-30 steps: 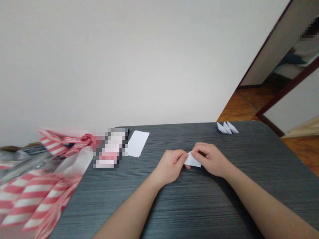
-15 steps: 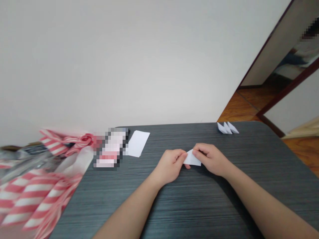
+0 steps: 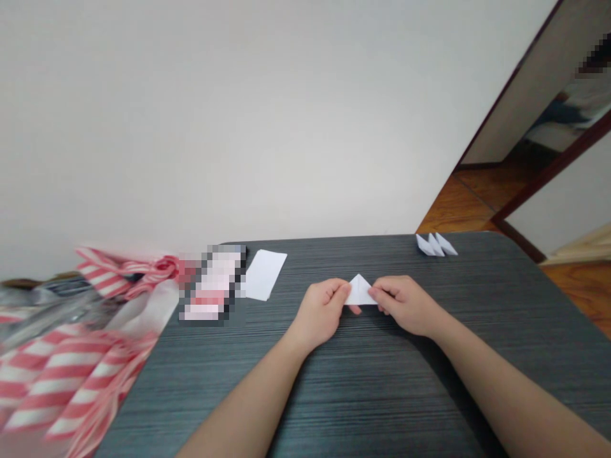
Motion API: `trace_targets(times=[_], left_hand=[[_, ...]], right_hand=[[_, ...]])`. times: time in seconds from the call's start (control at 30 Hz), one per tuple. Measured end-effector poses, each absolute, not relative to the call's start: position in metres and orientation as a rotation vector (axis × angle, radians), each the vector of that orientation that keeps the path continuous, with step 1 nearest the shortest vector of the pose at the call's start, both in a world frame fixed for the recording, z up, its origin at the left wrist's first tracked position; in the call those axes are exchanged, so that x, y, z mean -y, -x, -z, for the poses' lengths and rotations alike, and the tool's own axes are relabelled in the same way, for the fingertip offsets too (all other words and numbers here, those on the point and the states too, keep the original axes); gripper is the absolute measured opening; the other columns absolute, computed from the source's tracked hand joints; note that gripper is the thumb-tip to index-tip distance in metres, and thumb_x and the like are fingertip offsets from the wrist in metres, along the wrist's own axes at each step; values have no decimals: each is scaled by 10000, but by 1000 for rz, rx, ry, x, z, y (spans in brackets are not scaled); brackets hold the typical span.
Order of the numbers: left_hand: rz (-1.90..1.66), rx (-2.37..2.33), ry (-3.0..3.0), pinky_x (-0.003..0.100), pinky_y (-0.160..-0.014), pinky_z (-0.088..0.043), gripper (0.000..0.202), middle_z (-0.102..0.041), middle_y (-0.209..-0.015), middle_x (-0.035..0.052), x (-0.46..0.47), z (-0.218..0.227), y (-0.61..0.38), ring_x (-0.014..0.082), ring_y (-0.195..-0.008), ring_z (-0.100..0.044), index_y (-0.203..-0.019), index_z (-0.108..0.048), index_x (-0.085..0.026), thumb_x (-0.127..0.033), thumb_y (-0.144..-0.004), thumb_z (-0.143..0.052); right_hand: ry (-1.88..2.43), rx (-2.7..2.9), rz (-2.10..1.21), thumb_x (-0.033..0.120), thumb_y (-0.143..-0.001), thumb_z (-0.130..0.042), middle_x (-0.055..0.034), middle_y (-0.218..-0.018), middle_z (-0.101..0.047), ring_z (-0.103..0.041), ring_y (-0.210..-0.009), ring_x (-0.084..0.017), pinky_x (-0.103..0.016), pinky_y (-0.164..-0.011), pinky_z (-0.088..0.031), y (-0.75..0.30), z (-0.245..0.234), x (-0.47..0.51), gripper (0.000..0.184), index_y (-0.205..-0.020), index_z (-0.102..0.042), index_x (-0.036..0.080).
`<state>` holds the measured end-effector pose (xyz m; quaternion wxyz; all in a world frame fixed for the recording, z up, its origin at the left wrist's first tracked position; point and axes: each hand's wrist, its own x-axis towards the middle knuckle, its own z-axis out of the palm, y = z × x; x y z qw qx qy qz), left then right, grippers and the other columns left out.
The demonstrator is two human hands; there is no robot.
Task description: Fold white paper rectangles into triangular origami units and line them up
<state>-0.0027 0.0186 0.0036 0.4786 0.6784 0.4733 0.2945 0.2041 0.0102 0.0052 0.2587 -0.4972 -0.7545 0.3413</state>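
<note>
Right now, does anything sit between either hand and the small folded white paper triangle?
Nothing visible does. The left hand and the right hand both pinch the small folded white paper triangle directly, one at each lower corner, over the dark grey table. The flat white paper sheet lies apart, to the left.

Both hands have turned the folded paper triangle (image 3: 359, 291) from lying tilted sideways to standing point-up between them.

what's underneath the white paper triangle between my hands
Only the dark table shows beneath the paper triangle. The left hand and right hand pinch its lower corners, hiding them; whether it touches the table is unclear.
</note>
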Motion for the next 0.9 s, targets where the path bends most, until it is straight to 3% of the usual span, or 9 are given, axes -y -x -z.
trace_targets(times=[0.3, 0.5, 0.67, 0.83, 0.9], left_hand=[[-696, -1076, -1582, 222, -502, -338, 359, -496, -451, -42, -18, -2, 2, 112, -460, -446, -795, -704, -163, -388, -944, -468], [-701, -998, -1499, 221, -561, -389, 244, -701, -713, 15, -19, 0, 1, 121, -598, -559, -854, -691, -148, -354, -894, -568], [-708, -1037, -1523, 222, -567, -388, 259, -692, -671, 10, -19, -2, 0, 122, -593, -549, -756, -674, -146, -346, -890, -577], [-725, -1080, -1464, 218, -531, -366, 273, -694, -656, 7, -19, 4, -1, 115, -551, -525, -764, -648, -154, -375, -900, -567], [-750, -1075, -1407, 214, -523, -361, 263, -693, -645, 3, -19, 6, -1, 110, -535, -516, -778, -637, -155, -376, -902, -563]], right_hand=[[1336, 2079, -959, 267, -955, -493, 24, -572, -565, -526, -548, -127, -244, -553, -369, -207, -5, -10, 347, -624, -549, 182], [1287, 2161, -939, 262, -952, -508, 21, -593, -566, -522, -567, -122, -243, -567, -357, -205, -4, -10, 334, -635, -561, 173], [1261, 2150, -927, 270, -944, -530, 25, -584, -537, -504, -565, -118, -244, -566, -348, -205, -1, -11, 331, -631, -565, 170], [1211, 1973, -1050, 237, -907, -591, 14, -711, -593, -523, -624, -130, -248, -594, -392, -206, 7, -10, 68, -883, -634, 191], [1141, 1870, -1161, 232, -893, -621, 26, -730, -575, -508, -608, -125, -240, -572, -400, -207, 11, -9, 134, -1018, -584, 206]])
